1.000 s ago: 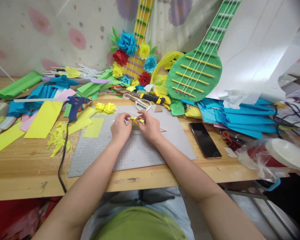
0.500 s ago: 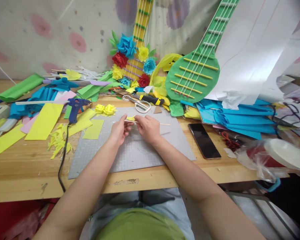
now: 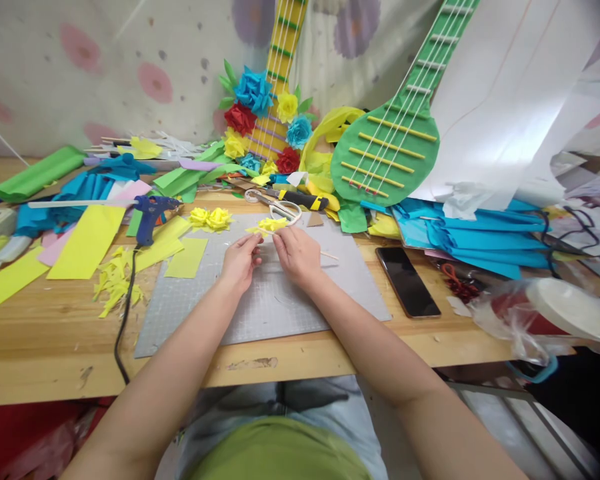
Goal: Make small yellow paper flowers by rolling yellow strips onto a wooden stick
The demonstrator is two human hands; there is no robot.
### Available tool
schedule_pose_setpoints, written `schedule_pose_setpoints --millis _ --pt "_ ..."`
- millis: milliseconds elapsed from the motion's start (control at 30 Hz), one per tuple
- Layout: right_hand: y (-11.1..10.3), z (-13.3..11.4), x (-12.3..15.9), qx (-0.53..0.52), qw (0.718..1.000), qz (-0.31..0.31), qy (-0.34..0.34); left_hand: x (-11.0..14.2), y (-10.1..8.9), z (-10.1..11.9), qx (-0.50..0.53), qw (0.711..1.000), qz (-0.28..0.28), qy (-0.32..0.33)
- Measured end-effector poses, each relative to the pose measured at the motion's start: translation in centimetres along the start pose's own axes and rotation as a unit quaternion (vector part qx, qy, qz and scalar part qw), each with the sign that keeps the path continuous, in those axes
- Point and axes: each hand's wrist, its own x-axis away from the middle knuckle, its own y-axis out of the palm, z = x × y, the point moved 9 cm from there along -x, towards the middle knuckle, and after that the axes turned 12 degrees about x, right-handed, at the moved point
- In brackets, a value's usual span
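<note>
Over the grey cutting mat (image 3: 270, 313), my left hand (image 3: 240, 265) and my right hand (image 3: 299, 255) face each other with fingers pinched together. Between their fingertips is a small piece of yellow crepe paper (image 3: 271, 225) with a frilled, petal-like edge. A thin pale stick (image 3: 330, 256) runs through my right hand and sticks out to its right. My left fingertips meet the near left edge of the paper; exactly how they grip it is partly hidden. White-handled scissors (image 3: 286, 211) lie just behind the paper. Two yellow paper flowers (image 3: 211, 220) rest at the mat's back left.
A blue glue gun (image 3: 150, 217) with a black cord lies left, among yellow paper sheets (image 3: 87, 243) and shreds (image 3: 115, 283). A phone (image 3: 409, 281) lies right, near blue paper (image 3: 480, 233). A green paper instrument (image 3: 387, 153) and a yellow flowered one (image 3: 275, 127) stand behind.
The yellow paper has risen and now shows its frilled edge above my fingertips. The stick has tilted, its right end lower. Both hands stay nearly in place.
</note>
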Motion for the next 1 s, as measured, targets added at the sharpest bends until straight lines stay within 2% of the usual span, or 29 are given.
schedule_pose_setpoints --millis 200,300,367,633,1000 --pt "2.3 0.3 0.1 0.028 0.997 -0.076 0.012 -0.2 0.8 -1.0 0.051 0.996 -0.049 -0.045" --pt "2.8 0.8 0.2 0.037 0.992 -0.11 0.043 -0.3 1.2 -1.4 0.09 0.99 -0.08 -0.076" --pt "2.8 1.0 0.2 0.04 0.99 -0.12 0.059 -0.3 1.3 -1.3 0.086 0.99 -0.088 -0.068" --pt "3.0 0.6 0.2 0.045 0.983 -0.171 0.051 -0.6 0.7 -0.9 0.082 0.996 -0.045 0.005" --pt "3.5 0.3 0.3 0.051 0.977 -0.202 0.039 -0.5 0.4 -0.6 0.088 0.995 -0.03 0.03"
